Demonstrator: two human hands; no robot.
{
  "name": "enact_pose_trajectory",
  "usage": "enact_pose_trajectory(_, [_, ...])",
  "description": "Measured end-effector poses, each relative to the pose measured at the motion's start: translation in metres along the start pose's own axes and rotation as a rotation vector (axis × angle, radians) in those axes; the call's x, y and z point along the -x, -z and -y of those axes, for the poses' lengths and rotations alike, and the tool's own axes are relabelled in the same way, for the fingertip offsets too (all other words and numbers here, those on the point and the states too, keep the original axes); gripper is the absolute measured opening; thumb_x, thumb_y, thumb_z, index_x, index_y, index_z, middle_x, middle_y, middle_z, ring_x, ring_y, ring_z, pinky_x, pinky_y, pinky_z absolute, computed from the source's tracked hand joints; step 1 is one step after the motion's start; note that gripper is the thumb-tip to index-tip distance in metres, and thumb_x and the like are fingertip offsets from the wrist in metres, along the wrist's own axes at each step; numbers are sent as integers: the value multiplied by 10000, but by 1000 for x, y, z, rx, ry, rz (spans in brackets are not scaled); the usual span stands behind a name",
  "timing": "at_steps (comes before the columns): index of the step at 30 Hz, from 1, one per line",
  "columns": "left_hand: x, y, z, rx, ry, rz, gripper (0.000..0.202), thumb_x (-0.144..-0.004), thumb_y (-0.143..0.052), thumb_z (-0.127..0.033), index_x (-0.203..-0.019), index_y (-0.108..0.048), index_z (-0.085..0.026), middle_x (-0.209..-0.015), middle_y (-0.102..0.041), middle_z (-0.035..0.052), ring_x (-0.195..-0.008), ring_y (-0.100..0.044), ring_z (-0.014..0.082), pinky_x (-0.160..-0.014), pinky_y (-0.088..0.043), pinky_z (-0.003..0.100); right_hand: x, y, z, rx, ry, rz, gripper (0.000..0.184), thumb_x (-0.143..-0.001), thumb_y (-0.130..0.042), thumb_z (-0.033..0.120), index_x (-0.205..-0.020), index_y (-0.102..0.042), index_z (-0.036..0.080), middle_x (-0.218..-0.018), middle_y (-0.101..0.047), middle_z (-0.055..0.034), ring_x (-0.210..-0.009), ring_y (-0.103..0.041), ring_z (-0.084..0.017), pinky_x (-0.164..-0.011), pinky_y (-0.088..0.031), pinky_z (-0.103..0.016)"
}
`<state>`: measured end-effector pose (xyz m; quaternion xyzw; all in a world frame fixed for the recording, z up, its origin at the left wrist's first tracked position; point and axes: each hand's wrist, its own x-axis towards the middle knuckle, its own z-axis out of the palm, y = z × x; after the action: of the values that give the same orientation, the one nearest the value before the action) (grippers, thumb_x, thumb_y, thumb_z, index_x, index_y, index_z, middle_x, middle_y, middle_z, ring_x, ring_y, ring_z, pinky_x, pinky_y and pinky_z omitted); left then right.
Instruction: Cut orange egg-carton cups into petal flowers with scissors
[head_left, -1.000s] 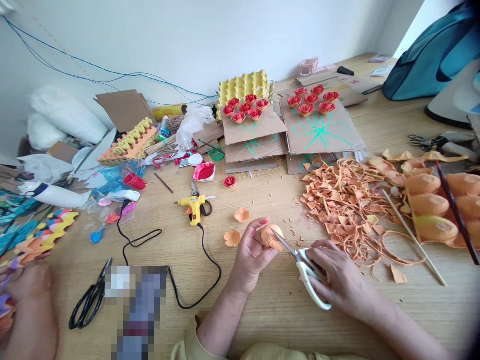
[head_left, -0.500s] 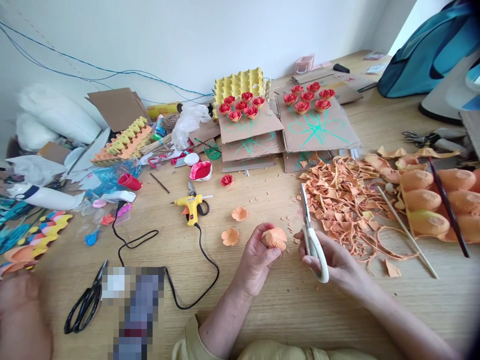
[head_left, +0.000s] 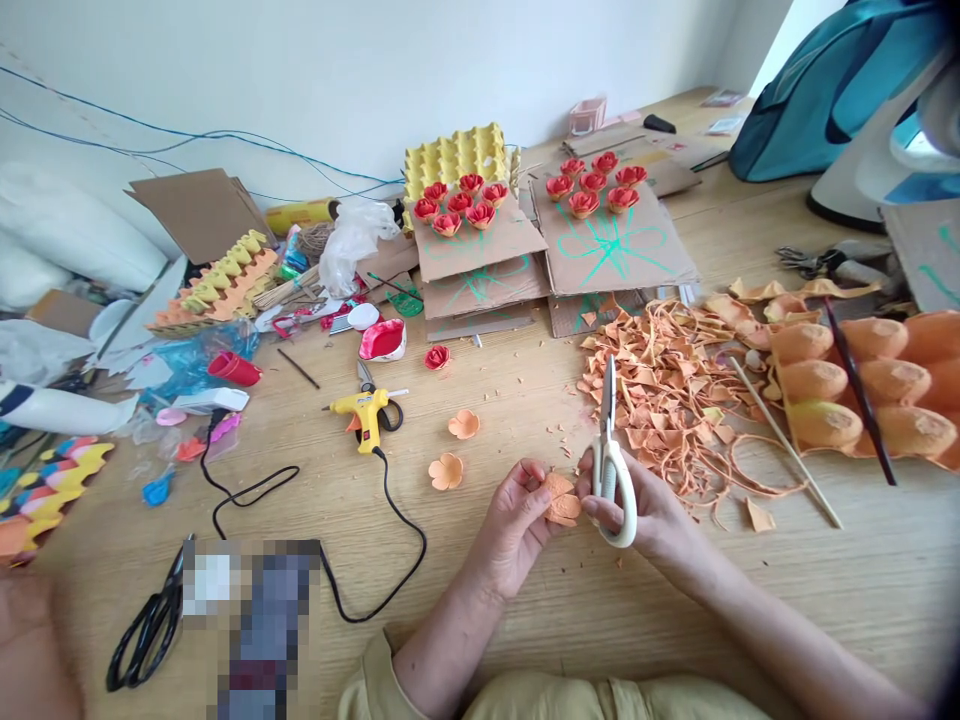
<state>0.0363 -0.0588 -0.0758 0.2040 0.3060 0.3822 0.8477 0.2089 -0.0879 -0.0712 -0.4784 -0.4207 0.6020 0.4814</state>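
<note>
Between thumb and fingers, my left hand (head_left: 511,525) pinches an orange egg-carton cup (head_left: 561,499) with petal-like cuts. White-handled scissors (head_left: 616,480) are in my right hand (head_left: 660,520), blades pointing up and away from me; the right fingertips are close to the cup's edge, and I cannot tell whether they touch it. Left of the hands lie two orange petal-shaped cups, the upper cup (head_left: 463,424) and the lower cup (head_left: 445,471). Farther back is a single red paper flower (head_left: 437,357). A heap of orange carton scraps (head_left: 652,385) spreads beyond the scissors.
A yellow glue gun (head_left: 365,415) with a black cord rests at centre-left. Black-handled scissors (head_left: 148,630) lie at the front left, near another person's arm (head_left: 34,640). Red flowers stand on cardboard sheets (head_left: 622,250) at the back. An orange egg tray (head_left: 817,385) is at right.
My right hand has come closer to the cup, and the scissors now point more upright. The cup has turned in my left hand, showing its petals. The whole view has shifted slightly.
</note>
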Motion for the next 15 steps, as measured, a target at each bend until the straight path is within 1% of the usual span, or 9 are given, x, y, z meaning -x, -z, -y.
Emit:
enact_pose_trajectory(2, [0, 1, -1, 40, 22, -17, 352, -764, -798, -201, -974, -515, -192, -864, -617, -16, -771, -634, 102, -699, -498, 223, 0, 0, -1, -10, -5, -10, 444, -797, -735, 548, -1058, -533, 251, -794, -631, 4, -592, -512, -134, -507, -416, -255])
enact_pose_trajectory(5, [-1, 1, -1, 82, 39, -37, 421, -738, -815, -195, -1044, -527, -203, -902, -631, -10, -816, -663, 127, -718, -515, 239, 0, 0, 0, -18, -3, -24, 460, -784, -742, 558, -1070, -547, 255, -828, -653, -11, -624, -537, -148, -530, -431, -268])
enact_pose_trajectory(10, [-2, 0, 0, 76, 6, 2, 450, -737, -815, -195, -1098, -548, -205, -935, -662, 9, -908, -676, 157, -823, -511, 284, 1, -2, 2, 27, 10, -26, 473, -761, -764, 563, -1050, -568, 244, -823, -663, -22, -654, -578, -163, -569, -477, -283])
enact_pose_trajectory(12, [-1, 0, 0, 36, -5, 17, 451, -741, -813, -189, -1119, -566, -199, -917, -667, 8, -896, -668, 148, -840, -498, 287, 2, -2, 2, 28, 14, -31, 465, -764, -763, 561, -1040, -564, 244, -806, -656, -14, -624, -560, -150, -545, -465, -273])
enact_pose_trajectory(15, [0, 0, 0, -63, -3, 34, 423, -743, -813, -179, -1114, -609, -179, -848, -662, -4, -805, -636, 105, -790, -468, 243, 2, -2, 2, 11, 20, -38, 451, -784, -743, 561, -1041, -547, 248, -785, -644, -2, -591, -530, -136, -512, -441, -260])
